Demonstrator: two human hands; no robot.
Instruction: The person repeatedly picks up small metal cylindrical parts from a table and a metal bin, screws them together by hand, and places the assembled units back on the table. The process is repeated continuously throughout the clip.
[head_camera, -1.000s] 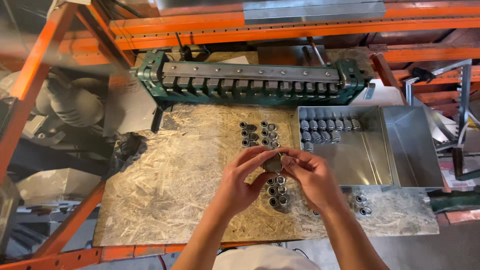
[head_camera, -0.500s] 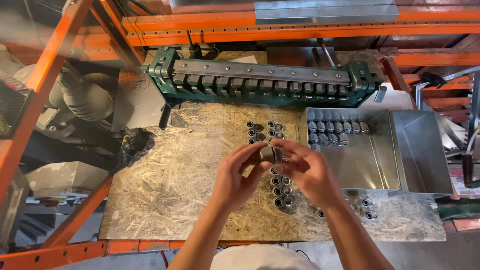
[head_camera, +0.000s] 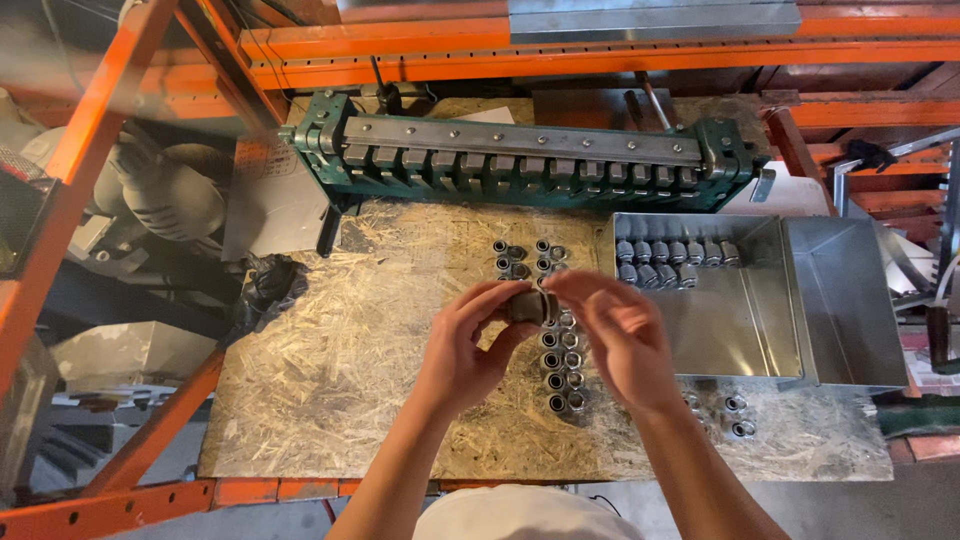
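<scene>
A chipboard worktop (head_camera: 330, 380) sits inside orange steel racking (head_camera: 130, 130), and everything here can be placed from the green bending machine (head_camera: 520, 160) that lies across the board's far edge.

To the left of that machine, off the board, grey sacks and bundles (head_camera: 160, 195) lie in shadow, with a crumpled black bag (head_camera: 265, 285) at the board's left rim. In front of the machine's middle stand small grey metal fittings (head_camera: 530, 258) in short rows, and a double column of the same fittings (head_camera: 562, 365) runs on toward the near edge.

Above that column, in front of the machine's centre, the left hand (head_camera: 465, 345) is closed around a small dark metal fitting (head_camera: 527, 305) — fingers curled over it, thumb beneath. The right hand (head_camera: 620, 335) meets it from the other side, its fingertips on the same piece, though it is blurred and the exact grip cannot be told.

In front of the machine's right end lies a shiny sheet-metal tray (head_camera: 740, 330) with more fittings lined along its far wall, and a few loose ones (head_camera: 735, 415) rest on the board just beyond the tray's near edge.
</scene>
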